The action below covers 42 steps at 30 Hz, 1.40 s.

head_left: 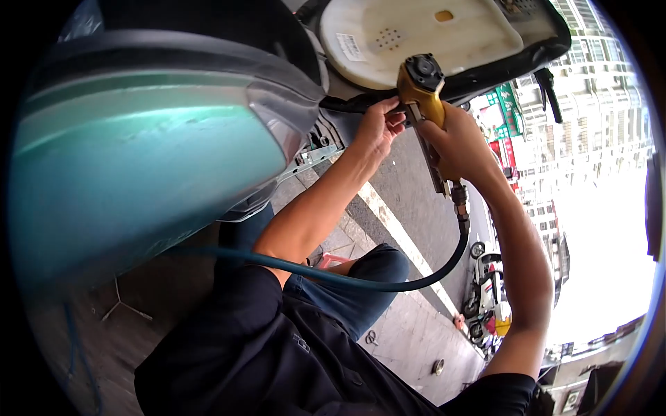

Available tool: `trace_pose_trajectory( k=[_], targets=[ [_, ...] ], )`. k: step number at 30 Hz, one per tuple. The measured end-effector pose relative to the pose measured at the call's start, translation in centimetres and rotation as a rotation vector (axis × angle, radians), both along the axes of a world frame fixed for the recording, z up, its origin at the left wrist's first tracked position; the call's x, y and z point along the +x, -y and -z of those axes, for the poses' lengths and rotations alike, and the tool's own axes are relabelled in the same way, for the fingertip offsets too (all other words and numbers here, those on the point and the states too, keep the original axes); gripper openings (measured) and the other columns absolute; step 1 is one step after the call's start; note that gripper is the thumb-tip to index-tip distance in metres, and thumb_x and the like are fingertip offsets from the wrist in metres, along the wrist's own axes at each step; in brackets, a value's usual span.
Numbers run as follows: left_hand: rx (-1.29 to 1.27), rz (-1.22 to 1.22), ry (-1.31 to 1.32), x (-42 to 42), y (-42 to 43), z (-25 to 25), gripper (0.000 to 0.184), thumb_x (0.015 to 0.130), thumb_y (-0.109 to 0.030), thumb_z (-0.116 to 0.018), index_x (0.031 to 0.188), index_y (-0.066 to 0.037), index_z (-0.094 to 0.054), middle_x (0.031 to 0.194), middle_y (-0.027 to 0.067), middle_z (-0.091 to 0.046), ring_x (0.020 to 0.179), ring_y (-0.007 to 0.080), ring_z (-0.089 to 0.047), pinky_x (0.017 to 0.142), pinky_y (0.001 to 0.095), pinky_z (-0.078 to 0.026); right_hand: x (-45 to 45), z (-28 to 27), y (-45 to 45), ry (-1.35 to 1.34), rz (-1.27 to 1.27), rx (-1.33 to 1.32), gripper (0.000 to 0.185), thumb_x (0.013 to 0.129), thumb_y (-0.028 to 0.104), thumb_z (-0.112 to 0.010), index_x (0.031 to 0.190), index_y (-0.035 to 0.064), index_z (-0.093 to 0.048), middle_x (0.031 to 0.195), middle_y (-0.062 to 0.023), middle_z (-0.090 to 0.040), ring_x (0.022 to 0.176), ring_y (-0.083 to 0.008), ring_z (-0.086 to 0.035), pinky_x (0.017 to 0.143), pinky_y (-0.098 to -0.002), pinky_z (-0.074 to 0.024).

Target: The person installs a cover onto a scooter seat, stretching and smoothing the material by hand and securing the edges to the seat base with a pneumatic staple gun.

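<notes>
My right hand [454,142] is wrapped round the handle of a yellow and black air stapler [421,87]. A dark hose [409,284] runs from the tool's lower end back to the left. The tool's head lies over the edge of an upturned seat with a cream base [416,35] and a black cover [479,80]. At that edge, left of the tool, my left hand [383,125] has its thumb and fingers bent at the black cover. What its fingertips pinch, if anything, is too small to tell.
A teal scooter body [152,152] fills the left side, with a metal bracket [316,149] beside it. Parked scooters [485,298] stand at the right on the street. On the pavement lie scissors [371,338] and a small round object [438,367].
</notes>
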State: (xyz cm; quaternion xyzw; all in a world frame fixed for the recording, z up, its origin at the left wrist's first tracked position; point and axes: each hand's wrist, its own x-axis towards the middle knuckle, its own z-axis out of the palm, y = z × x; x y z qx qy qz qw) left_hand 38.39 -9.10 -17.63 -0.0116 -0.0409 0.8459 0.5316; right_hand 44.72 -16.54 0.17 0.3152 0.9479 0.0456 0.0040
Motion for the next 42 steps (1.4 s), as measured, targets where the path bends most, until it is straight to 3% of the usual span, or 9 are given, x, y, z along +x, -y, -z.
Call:
trace_pose_trajectory(
  k=[8,11,16,20,25,30,32,36,42],
  targets=[
    [0.05,0.017,0.032,-0.4,0.1,0.1,0.016,0.088,-0.019,-0.061,0.099,-0.008,-0.06,0.082,0.0037,-0.059,0.075,0.013,-0.054,0.072,0.0285,-0.045,0.7,-0.2,-0.3,0.055,0.084,0.014,0.036,0.079,0.034,-0.057,0.084,-0.0013,-0.061,0.063,-0.0122,-0.065,0.059,-0.0252,-0.066,0.064,-0.0379,-0.0528],
    [0.055,0.053,-0.044,-0.6,0.6,0.6,0.017,0.088,-0.025,-0.062,0.096,-0.01,-0.06,0.085,0.0041,-0.063,0.075,0.0126,-0.057,0.071,0.029,-0.045,4.6,0.7,-1.9,-0.408,-0.006,-0.429,0.027,0.084,0.021,-0.057,0.097,-0.0016,-0.053,0.063,-0.0031,-0.056,0.051,-0.0117,-0.058,0.046,-0.0272,-0.0471],
    [0.082,0.022,-0.23,-0.1,2.5,1.6,0.031,0.092,-0.038,-0.058,0.106,-0.01,-0.059,0.097,0.0069,-0.068,0.081,0.0139,-0.062,0.073,0.0305,-0.049,11.8,5.2,-4.8,-1.151,0.015,-0.709,0.023,0.087,0.017,-0.056,0.101,-0.0008,-0.049,0.062,-0.0045,-0.051,0.05,-0.0136,-0.054,0.047,-0.0272,-0.0457],
    [0.045,-0.005,-0.58,2.6,4.6,9.5,0.042,0.096,-0.044,-0.047,0.125,-0.014,-0.05,0.102,0.0104,-0.065,0.092,0.0194,-0.06,0.083,0.0355,-0.046,12.9,11.2,-11.2,-1.575,0.193,-1.017,0.019,0.088,0.019,-0.055,0.093,0.0029,-0.047,0.061,-0.005,-0.045,0.05,-0.0179,-0.05,0.05,-0.0291,-0.0446],
    [-0.624,0.27,-0.877,10.0,15.1,22.8,0.023,0.093,-0.024,-0.059,0.107,-0.007,-0.056,0.093,0.0067,-0.066,0.078,0.0121,-0.06,0.07,0.0262,-0.048,10.4,22.3,-17.7,-1.779,0.639,-1.216,0.018,0.085,0.015,-0.059,0.092,0.0033,-0.048,0.064,-0.0056,-0.05,0.051,-0.0183,-0.053,0.048,-0.0295,-0.0473],
    [-0.4,0.47,-1.463,8.2,19.5,7.7,0.034,0.085,-0.013,-0.065,0.115,0.0,-0.056,0.1,0.0081,-0.065,0.088,0.0139,-0.061,0.081,0.0274,-0.048,7.4,29.4,-18.6,-1.745,0.81,-1.378,0.016,0.083,0.013,-0.061,0.091,0.0054,-0.049,0.068,-0.0054,-0.052,0.056,-0.0189,-0.056,0.052,-0.0311,-0.0481],
    [-0.419,-0.018,-1.822,5.5,17.0,-0.9,0.037,0.079,-0.011,-0.068,0.113,-0.001,-0.057,0.099,0.0077,-0.065,0.086,0.0165,-0.06,0.079,0.0291,-0.048,6.7,29.0,-18.9,-1.687,0.799,-1.456,0.017,0.082,0.01,-0.061,0.092,0.0026,-0.049,0.068,-0.0055,-0.052,0.056,-0.0172,-0.056,0.052,-0.0297,-0.0492],
    [-0.603,-1.209,-1.804,2.2,7.0,-10.3,0.063,0.076,-0.015,-0.071,0.128,0.004,-0.04,0.12,0.0168,-0.052,0.112,0.0244,-0.05,0.097,0.0379,-0.037,4.9,28.2,-20.1,-1.696,0.659,-1.446,0.019,0.082,0.01,-0.061,0.093,0.002,-0.049,0.068,-0.0053,-0.052,0.055,-0.0157,-0.055,0.052,-0.0287,-0.0491],
    [-0.55,-1.439,-2.101,-2.1,-2.8,-16.6,0.088,0.069,-0.029,-0.081,0.135,0.005,-0.033,0.124,0.0226,-0.051,0.112,0.0268,-0.054,0.097,0.0324,-0.04,3.0,30.2,-22.1,-1.734,0.754,-1.578,0.02,0.081,0.012,-0.062,0.093,0.0026,-0.05,0.067,-0.0056,-0.053,0.051,-0.0167,-0.055,0.047,-0.0303,-0.0463]
  ],
)
